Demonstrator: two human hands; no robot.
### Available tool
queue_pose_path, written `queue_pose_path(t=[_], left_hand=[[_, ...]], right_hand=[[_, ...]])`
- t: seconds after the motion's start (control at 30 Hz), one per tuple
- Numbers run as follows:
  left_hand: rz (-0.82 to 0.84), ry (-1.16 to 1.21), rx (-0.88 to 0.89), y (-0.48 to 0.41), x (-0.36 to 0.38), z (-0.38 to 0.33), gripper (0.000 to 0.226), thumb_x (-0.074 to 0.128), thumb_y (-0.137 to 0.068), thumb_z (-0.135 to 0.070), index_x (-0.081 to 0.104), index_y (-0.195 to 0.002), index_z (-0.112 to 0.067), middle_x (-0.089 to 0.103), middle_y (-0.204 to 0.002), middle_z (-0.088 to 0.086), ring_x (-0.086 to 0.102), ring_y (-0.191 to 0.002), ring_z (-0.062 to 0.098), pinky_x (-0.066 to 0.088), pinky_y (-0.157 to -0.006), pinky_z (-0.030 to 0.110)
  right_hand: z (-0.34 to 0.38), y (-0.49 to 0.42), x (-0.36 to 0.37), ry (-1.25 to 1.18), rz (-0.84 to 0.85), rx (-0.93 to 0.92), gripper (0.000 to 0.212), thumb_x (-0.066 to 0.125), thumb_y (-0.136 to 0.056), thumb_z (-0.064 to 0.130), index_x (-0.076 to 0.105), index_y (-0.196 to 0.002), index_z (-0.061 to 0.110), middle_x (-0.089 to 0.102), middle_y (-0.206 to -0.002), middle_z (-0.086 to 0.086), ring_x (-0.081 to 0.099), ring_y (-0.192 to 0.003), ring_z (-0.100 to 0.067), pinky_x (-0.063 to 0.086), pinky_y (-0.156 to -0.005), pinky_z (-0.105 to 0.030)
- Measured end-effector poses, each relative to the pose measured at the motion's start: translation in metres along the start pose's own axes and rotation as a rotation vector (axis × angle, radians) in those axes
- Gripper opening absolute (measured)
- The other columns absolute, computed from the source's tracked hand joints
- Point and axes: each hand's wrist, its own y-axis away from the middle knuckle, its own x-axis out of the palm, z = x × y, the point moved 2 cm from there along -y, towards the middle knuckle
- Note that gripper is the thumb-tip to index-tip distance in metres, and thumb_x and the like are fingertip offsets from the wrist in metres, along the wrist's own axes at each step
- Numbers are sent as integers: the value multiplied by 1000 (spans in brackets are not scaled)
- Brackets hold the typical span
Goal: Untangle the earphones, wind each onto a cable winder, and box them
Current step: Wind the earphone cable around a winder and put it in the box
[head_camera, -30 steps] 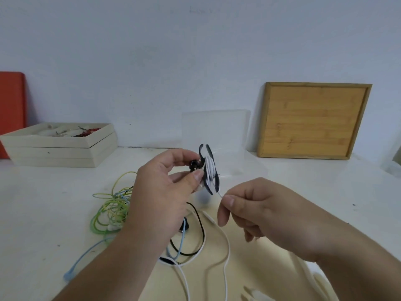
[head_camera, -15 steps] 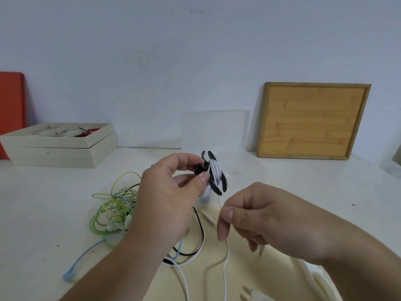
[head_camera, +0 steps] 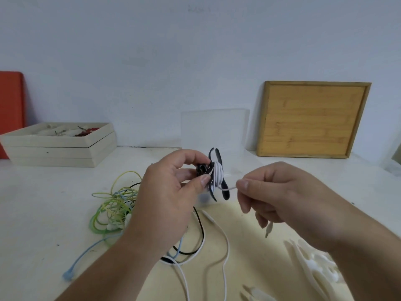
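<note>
My left hand (head_camera: pixel 169 192) holds a black cable winder (head_camera: pixel 217 177) up over the table, thumb and fingers pinching its hub. White earphone cable is wrapped around its middle. My right hand (head_camera: pixel 280 192) pinches the free end of that white cable (head_camera: pixel 227 189) just right of the winder; the jack plug (head_camera: pixel 268 230) dangles below the palm. On the table lie a tangle of green, blue and black earphone cables (head_camera: pixel 112 209) and another white cable (head_camera: pixel 225 246). A clear plastic box (head_camera: pixel 217 129) stands open behind the winder.
White winders (head_camera: pixel 312 266) lie at the lower right. A stack of beige trays (head_camera: pixel 58 146) sits at the back left beside a red board (head_camera: pixel 10 109). A bamboo tray (head_camera: pixel 312 118) leans on the wall at the back right.
My right hand has risen and moved right, pulling the white cable's end taut beside the winder. The winder has turned in my left hand and carries more wraps.
</note>
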Motion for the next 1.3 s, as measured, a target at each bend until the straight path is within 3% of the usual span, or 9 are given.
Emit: queue_pose_path(t=[0.17,0.33,0.43,0.67,0.73,0.83,0.9,1.13,1.3], left_hand=[[30,-159,110,3,6,0,30,74,-81,6,71,-88,-23,72,-86,-8,71,-80,6,48,-65,8],[122,-207,171,4,11,2,29,74,-80,2,70,-90,-25,68,-93,-10,71,-89,13,59,-77,31],[180,-164,125,6,12,1,33,72,-80,11,72,-88,-21,69,-88,-9,71,-82,12,56,-72,20],[247,-15,37,8,13,-4,45,72,-78,16,66,-89,-27,70,-90,-3,72,-80,13,54,-70,16],[274,-28,36,9,14,-6,42,72,-77,15,68,-87,-25,73,-85,-3,72,-79,13,53,-70,15],[321,-75,63,11,17,-6,39,72,-77,15,70,-86,-22,73,-84,-6,73,-82,12,53,-75,16],[329,-91,88,11,19,-6,38,72,-77,13,70,-87,-23,73,-87,-8,73,-88,15,53,-79,19],[228,-174,191,9,12,-11,39,74,-71,12,73,-84,-25,74,-88,-16,68,-95,4,43,-85,10],[-53,-234,182,7,8,-8,34,77,-69,-12,66,-93,-33,67,-96,-18,63,-96,2,46,-83,14]], right_hand=[[0,-1,2,-58,6,-66,34,57,-89,33,69,-64,13,31,-47,7,29,-47,-13,45,-59,-29],[0,-1,-3,-127,-63,-136,33,56,-85,30,70,-64,9,30,-46,7,28,-47,-14,41,-57,-28],[1,-1,-8,-160,-196,-138,31,58,-81,29,68,-59,10,31,-46,4,30,-46,-15,41,-57,-29],[-5,-4,-15,17,-493,-49,32,64,-89,31,67,-63,13,44,-43,10,51,-51,-12,52,-82,-55],[-8,-7,-16,29,-482,-36,33,65,-90,32,65,-63,13,45,-45,10,51,-49,-10,52,-76,-50],[-12,-11,-12,-2,-366,-7,35,65,-91,25,60,-59,12,49,-52,-6,44,-47,-16,41,-54,-24],[-15,-12,-7,-100,-265,39,31,63,-93,20,61,-65,6,52,-57,-13,47,-49,-21,40,-49,-25],[-17,-12,4,-354,-92,71,32,57,-95,20,57,-86,-10,69,-88,-32,58,-66,-34,51,-51,-29],[-13,-15,12,-386,-254,-112,26,58,-95,18,58,-82,-5,67,-70,-18,58,-56,-25,47,-50,-25]])
